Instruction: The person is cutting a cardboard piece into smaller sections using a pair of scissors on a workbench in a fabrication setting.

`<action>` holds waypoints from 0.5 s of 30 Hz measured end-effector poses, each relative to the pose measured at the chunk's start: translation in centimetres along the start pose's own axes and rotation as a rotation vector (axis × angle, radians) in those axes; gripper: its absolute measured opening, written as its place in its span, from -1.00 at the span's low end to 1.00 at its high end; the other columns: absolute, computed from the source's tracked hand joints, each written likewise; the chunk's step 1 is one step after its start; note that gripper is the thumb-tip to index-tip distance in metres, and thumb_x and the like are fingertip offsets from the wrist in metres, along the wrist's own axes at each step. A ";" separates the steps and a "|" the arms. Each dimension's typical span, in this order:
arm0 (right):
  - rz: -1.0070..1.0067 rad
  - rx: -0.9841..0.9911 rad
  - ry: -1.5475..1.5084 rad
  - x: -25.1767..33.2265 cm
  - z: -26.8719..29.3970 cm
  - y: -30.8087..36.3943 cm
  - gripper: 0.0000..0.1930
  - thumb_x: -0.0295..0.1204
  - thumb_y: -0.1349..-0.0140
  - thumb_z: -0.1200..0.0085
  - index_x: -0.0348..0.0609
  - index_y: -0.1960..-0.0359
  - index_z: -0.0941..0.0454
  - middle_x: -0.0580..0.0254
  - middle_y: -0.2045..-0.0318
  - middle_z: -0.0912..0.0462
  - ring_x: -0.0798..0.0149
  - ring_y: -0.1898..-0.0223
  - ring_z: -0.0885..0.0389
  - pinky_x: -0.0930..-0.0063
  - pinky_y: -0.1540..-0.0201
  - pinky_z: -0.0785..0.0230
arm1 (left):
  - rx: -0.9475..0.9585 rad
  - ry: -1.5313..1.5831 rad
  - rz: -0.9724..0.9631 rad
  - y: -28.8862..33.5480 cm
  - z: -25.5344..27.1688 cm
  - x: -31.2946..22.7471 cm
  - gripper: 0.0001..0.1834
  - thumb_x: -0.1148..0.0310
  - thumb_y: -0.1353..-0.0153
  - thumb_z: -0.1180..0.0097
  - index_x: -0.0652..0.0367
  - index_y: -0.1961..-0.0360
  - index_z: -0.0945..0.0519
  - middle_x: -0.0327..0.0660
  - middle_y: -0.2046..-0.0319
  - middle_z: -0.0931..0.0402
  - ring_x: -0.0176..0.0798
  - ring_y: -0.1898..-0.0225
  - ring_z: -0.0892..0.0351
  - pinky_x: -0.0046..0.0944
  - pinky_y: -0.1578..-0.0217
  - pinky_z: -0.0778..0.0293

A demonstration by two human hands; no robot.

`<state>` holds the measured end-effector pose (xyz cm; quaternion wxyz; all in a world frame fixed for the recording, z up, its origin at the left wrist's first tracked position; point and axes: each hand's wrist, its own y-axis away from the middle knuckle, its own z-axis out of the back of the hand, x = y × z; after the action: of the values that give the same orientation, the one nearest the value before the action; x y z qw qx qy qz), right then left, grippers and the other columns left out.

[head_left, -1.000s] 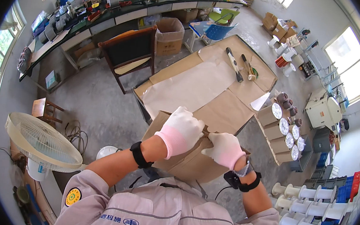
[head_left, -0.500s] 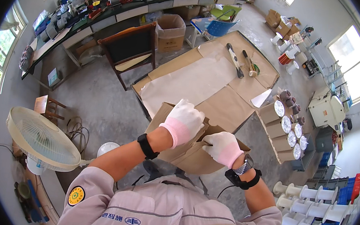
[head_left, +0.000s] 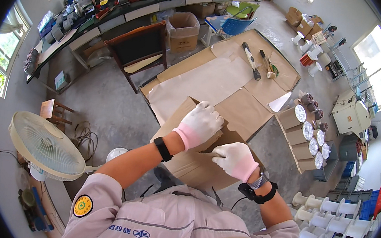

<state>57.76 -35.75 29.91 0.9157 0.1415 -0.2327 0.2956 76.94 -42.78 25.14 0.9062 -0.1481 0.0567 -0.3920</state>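
In front of my body, at the near edge of the table, is a brown cardboard box with its flaps raised. My left hand, in a white and pink glove, is closed over the upper flap on the left. Gloved the same way, my right hand pinches the edge of a flap on the near right side. Between the hands the dark inside of the box shows; what lies in it cannot be made out. My left fingertips are partly hidden behind the knuckles.
Brown paper covers the table, where a long black-and-white tool and a hammer-like tool lie. A wooden chair stands at its left. A fan is at my left, white spools at my right, wrapped rolls beyond.
The box opening has widened between my hands, and its near flap has tilted toward me. My left hand has shifted slightly up and to the right; both hands keep hold.
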 end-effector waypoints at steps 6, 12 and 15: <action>-0.249 0.130 -0.497 -7.2 -1.1 -1.7 -0.71 -0.33 -0.13 -0.33 -0.21 0.15 -0.73 0.02 0.50 -0.69 0.22 0.45 -0.65 0.36 0.27 -0.50 | -0.211 0.197 -0.074 2.1 -0.8 0.3 -0.38 0.28 -0.06 -0.35 0.06 -0.20 -0.54 -0.09 -0.25 -0.45 -0.03 -0.33 -0.37 0.12 -0.34 -0.24; -0.342 0.171 -0.520 -16.1 -10.7 -6.6 -0.68 -0.30 -0.11 -0.37 -0.29 0.20 -0.71 0.12 0.47 -0.70 0.33 0.42 -0.60 0.37 0.26 -0.47 | 0.082 0.374 0.072 5.2 -15.7 1.3 -0.41 0.27 -0.18 -0.29 0.15 -0.24 -0.50 -0.04 -0.30 -0.42 0.04 -0.40 -0.30 0.10 -0.42 -0.17; -0.474 0.245 -0.549 -19.4 -15.3 -7.2 -0.64 -0.27 -0.07 -0.41 -0.24 0.16 -0.73 0.11 0.39 -0.74 0.23 0.33 -0.63 0.29 0.14 -0.48 | 0.248 0.369 0.089 6.1 -20.1 0.5 -0.41 0.21 -0.28 -0.21 0.16 -0.30 -0.46 -0.06 -0.33 -0.40 -0.03 -0.44 -0.25 0.04 -0.45 -0.13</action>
<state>53.48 -44.57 6.16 0.8385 0.3735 -0.3933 0.0523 77.09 -43.67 4.10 0.9081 0.0414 0.1793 -0.3761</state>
